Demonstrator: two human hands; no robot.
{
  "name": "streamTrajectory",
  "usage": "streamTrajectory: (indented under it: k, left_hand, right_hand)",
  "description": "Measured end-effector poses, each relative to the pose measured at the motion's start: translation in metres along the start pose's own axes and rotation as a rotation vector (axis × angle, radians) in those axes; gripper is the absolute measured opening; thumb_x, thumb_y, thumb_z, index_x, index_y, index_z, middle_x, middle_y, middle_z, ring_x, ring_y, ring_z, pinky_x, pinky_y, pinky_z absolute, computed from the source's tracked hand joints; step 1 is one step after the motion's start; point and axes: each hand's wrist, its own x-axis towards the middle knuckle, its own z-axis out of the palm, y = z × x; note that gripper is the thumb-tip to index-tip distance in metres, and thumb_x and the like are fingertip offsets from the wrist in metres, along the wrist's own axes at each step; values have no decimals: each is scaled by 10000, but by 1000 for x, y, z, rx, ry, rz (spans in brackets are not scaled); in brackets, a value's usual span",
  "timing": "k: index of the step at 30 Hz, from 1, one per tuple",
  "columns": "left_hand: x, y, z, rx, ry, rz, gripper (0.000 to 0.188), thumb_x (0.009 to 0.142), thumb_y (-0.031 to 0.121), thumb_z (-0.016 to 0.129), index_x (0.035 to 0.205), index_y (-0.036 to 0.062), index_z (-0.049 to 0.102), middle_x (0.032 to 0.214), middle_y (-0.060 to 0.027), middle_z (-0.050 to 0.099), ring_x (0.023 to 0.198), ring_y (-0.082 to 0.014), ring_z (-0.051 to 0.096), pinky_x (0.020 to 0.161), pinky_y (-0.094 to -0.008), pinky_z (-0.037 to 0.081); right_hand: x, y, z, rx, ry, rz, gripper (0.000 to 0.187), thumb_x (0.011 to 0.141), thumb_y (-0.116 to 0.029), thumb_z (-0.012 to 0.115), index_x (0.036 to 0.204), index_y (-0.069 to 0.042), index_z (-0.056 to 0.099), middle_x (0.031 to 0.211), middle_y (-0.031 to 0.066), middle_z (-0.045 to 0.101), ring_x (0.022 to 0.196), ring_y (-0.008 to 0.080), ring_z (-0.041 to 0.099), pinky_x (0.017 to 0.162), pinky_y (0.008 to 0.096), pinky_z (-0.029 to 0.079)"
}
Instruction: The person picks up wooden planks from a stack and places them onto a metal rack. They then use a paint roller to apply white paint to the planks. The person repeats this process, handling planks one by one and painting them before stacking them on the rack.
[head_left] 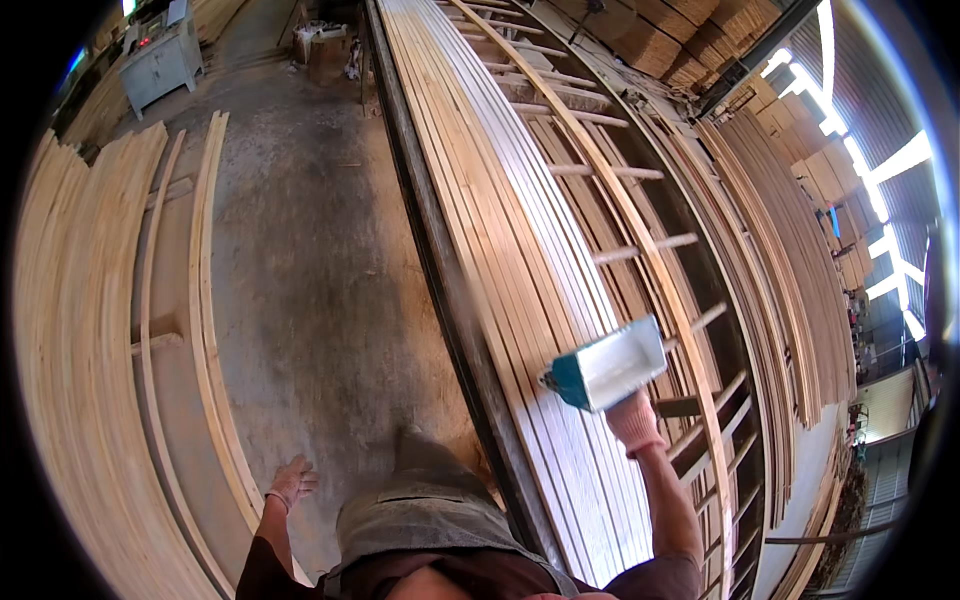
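While the right hand, in a pinkish work glove, has its grip clenched around the handle of a wide teal-and-white paint applicator, the tool rests flat on the long row of pale wooden slats laid side by side on the worktop, a long rack with a dark metal edge rail. Slats near the person, under and below the tool, look whiter and coated, and a pale band runs far up the middle of the row; slats on the left side of the row show a warmer bare-wood tone, so I judge the coating partly done with more surface left, though glare makes the boundary hard to fix. The left hand hangs free beside the body over the grey concrete floor, fingers loosely spread and holding nothing. Right of the row, open cross-bars of a wooden ladder-like frame show, with more stacked slats beyond it. A further stack of bare wooden strips lies on the floor at the left, well apart from the tool.
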Motion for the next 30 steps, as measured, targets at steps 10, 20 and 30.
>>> streamTrajectory:
  k: [10,20,30]
  left_hand:
    - [95,192,3,63,236,-95,455,922,540,598,952,86,622,848,-88,668,672,-210,609,623,-361,492]
    - [207,524,5,27,76,184,427,988,406,559,1130,17,666,931,-114,712,767,-218,664,700,-351,530]
    - [307,771,56,430,103,270,553,965,471,583,1133,-45,690,1018,-147,743,904,-245,699,801,-354,526]
  right_hand:
    - [399,125,-101,972,77,405,484,944,-427,635,1186,-11,686,1113,279,700,1120,436,653,935,506,547]
    - [697,188,-231,1005,75,371,449,906,-265,641,1293,-39,645,1284,226,668,1255,378,591,1057,425,482]
    - [1030,277,-302,882,242,337,421,919,-263,598,1279,-57,667,1157,247,699,985,389,700,800,456,586]
